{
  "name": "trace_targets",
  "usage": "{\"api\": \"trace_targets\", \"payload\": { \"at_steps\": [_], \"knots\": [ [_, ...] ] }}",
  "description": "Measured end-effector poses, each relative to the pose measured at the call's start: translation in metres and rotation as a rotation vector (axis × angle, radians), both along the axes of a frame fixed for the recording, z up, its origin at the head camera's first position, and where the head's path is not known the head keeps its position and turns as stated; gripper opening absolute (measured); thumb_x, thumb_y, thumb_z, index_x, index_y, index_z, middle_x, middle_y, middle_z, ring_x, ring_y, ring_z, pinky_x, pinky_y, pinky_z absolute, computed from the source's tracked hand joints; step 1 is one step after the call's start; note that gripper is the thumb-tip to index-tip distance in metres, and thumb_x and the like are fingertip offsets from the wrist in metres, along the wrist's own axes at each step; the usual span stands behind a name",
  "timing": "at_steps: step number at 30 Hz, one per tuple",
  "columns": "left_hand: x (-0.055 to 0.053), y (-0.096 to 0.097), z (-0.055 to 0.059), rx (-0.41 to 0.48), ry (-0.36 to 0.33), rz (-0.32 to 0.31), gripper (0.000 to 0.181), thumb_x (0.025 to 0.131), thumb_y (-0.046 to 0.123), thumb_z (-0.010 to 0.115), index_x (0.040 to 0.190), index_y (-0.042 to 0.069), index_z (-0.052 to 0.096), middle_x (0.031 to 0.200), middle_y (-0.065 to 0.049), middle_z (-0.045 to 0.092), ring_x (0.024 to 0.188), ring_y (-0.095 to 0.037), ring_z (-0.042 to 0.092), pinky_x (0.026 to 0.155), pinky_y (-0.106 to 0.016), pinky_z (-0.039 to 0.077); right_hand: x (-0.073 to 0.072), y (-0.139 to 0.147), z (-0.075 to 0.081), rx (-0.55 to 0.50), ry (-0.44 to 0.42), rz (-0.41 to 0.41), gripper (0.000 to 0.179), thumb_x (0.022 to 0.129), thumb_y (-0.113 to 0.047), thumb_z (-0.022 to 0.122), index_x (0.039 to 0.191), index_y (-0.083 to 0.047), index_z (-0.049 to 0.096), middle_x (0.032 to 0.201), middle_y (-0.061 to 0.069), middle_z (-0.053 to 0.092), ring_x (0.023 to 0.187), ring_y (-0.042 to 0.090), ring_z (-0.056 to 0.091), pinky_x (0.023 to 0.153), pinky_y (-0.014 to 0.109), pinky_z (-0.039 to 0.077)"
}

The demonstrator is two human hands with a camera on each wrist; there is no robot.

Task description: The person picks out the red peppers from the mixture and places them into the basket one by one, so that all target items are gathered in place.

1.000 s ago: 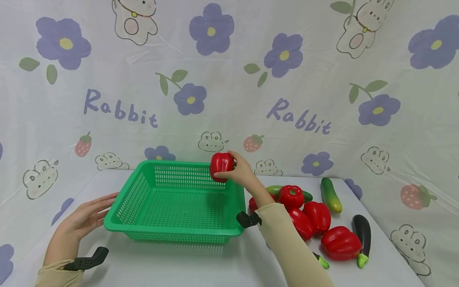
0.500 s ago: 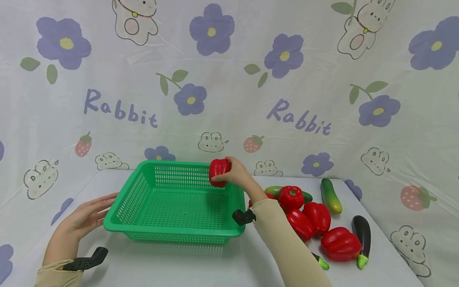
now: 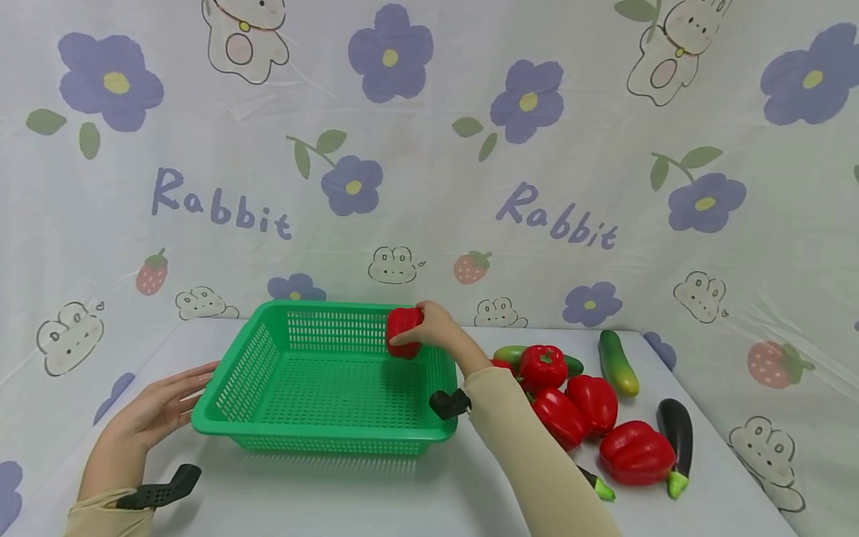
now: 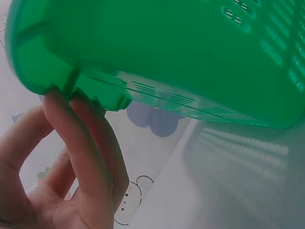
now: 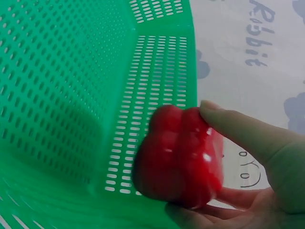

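Note:
My right hand [image 3: 439,328] grips a red bell pepper [image 3: 403,333] over the back right corner of a green plastic basket [image 3: 322,432]. Thumb and fingers sit on opposite sides of the pepper [image 5: 178,157] in the right wrist view, close to the basket's slotted wall [image 5: 147,95]. On the other side, my left hand [image 3: 157,406] is at the basket's left rim with loosely bent fingers. From the left wrist, its fingertips [image 4: 55,98] show right under the green rim [image 4: 28,62]. The visible basket floor [image 3: 342,388] is bare.
Right of the basket lie several more red bell peppers [image 3: 637,453], a cucumber [image 3: 617,363] and a dark eggplant [image 3: 678,440]. Another eggplant's green stem [image 3: 604,488] shows beside my right sleeve [image 3: 530,447]. A patterned cloth [image 3: 429,149] hangs behind the white table [image 3: 322,500].
My right hand has lowered the red bell pepper and brought it slightly left, from above the back rim to inside the basket's corner. The left hand has stayed at the rim.

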State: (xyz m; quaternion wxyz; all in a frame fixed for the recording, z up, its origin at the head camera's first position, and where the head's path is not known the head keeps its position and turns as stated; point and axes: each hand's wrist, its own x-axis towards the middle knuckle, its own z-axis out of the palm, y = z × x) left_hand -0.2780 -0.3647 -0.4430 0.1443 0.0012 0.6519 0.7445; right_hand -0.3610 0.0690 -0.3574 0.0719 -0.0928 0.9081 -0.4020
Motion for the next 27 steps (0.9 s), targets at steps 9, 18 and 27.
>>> {"api": "trace_targets", "payload": {
  "at_steps": [9,18,27],
  "knots": [
    [0.0,0.0,0.0,0.018,0.005,-0.014,0.031,0.103,0.017,0.049,0.105,0.038,0.072,0.108,0.023,0.069,0.099,0.0,0.066,0.084,-0.025,0.057,-0.001,-0.002,-0.005,0.098,-0.065,0.006,0.06,0.08,-0.025,0.078,0.125,0.002,0.049,0.121,0.016,0.058,0.11,0.029,0.054,0.094,0.045,0.054],
    [0.0,0.001,0.0,0.023,0.0,-0.01,0.031,0.103,0.017,0.049,0.106,0.038,0.072,0.108,0.022,0.069,0.1,-0.001,0.066,0.084,-0.026,0.057,-0.005,-0.009,-0.012,0.216,-0.069,0.018,0.067,0.079,-0.027,0.079,0.129,0.002,0.046,0.122,0.015,0.057,0.11,0.027,0.053,0.095,0.043,0.053],
    [0.0,0.0,0.0,0.009,-0.005,-0.006,0.03,0.103,0.018,0.049,0.107,0.038,0.071,0.109,0.024,0.068,0.099,0.001,0.065,0.085,-0.025,0.056,-0.003,-0.014,-0.013,0.251,-0.09,0.021,0.076,0.079,-0.027,0.081,0.136,0.003,0.04,0.127,0.017,0.054,0.113,0.027,0.053,0.097,0.041,0.052]
  ]
}}
